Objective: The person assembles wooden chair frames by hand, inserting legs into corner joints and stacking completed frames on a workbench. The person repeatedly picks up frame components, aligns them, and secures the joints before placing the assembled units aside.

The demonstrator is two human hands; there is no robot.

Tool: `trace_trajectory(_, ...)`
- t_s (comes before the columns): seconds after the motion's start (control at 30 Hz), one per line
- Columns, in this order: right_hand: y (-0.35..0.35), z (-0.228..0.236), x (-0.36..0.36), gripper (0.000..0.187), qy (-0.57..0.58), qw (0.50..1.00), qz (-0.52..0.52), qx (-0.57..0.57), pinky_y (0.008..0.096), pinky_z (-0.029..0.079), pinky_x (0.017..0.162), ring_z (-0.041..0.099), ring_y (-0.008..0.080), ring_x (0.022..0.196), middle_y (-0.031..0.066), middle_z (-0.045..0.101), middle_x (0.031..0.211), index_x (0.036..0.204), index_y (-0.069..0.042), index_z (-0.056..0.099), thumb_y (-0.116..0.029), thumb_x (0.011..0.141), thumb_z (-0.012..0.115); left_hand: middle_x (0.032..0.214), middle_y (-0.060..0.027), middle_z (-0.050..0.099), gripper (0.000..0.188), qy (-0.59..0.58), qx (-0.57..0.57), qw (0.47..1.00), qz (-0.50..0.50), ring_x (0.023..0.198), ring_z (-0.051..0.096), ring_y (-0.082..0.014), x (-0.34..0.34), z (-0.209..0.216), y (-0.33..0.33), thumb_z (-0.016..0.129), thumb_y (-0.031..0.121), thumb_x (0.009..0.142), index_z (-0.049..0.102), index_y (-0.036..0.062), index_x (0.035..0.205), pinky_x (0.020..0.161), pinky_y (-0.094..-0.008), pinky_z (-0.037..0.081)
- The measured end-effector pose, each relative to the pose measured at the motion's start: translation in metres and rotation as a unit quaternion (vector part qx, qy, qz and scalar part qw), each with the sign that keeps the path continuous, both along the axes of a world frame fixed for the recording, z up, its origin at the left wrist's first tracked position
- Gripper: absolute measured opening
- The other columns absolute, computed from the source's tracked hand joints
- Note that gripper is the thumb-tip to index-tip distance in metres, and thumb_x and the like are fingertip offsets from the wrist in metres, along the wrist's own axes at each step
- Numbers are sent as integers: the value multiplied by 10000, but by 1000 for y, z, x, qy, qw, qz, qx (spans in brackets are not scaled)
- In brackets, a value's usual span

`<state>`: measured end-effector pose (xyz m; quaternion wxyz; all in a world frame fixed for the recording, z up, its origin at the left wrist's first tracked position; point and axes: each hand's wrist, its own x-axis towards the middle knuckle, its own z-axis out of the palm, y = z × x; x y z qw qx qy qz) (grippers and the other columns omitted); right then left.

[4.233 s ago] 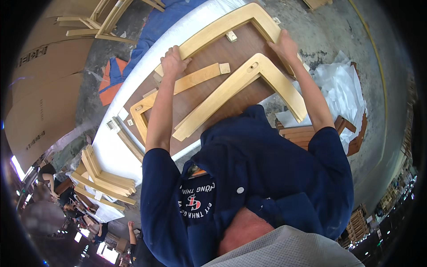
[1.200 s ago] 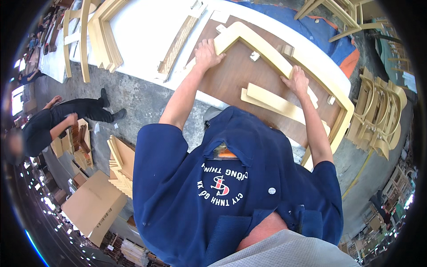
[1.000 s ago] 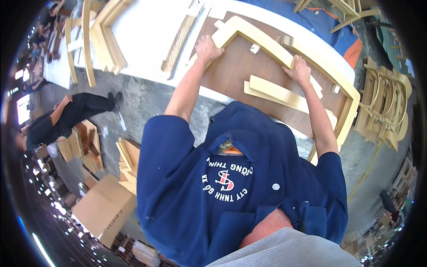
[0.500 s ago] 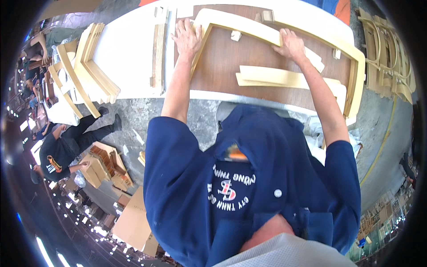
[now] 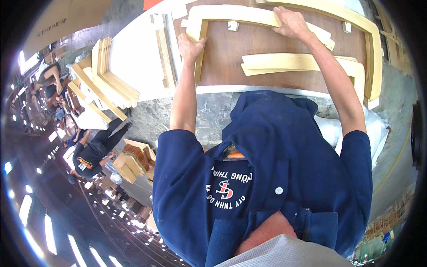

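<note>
A pale, bent wooden frame piece lies on the brown board, with a long rail and a shorter leg meeting at a rounded corner. Just below that corner, my left hand is closed around the leg, thumb on its inner side. Toward the rail's other end, my right hand grips it with the fingers curled over. A small pale block sits against the rail's near side. Closer to me lies another bent wooden piece, partly covered by my right forearm.
A larger bent frame piece runs along the board's far and right edges. Wooden strips lie left of the board on the white tabletop. Stacked bent pieces stand at the table's left end. A person in dark clothes is at lower left.
My left hand has moved from the top of the corner down onto the leg. My right hand stays on the rail, its grip shifted slightly. The whole view has tilted.
</note>
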<state>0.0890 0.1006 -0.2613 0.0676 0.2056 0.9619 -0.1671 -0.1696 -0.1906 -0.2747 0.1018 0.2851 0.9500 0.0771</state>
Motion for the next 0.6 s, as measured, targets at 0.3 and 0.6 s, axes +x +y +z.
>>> trace_trajectory(0.3,-3,26,-1,488,35,999,-25,-31,468,512,786,635,341,980,169,617,1025,1016,-34,570,-323,691,792,1066,-254,567,783,26,25,999,2,1026,590,-390,13,18,5,830,458,684,476,-86,1121,895,-468,481)
trace_trajectory(0.6,-15,5,3,472,59,997,-49,13,446,510,819,615,315,1031,154,622,1037,1032,-45,577,-315,700,776,1089,-293,573,736,-4,-10,1000,-6,1027,598,-423,8,8,9,809,470,711,481,-86,1066,902,-456,488)
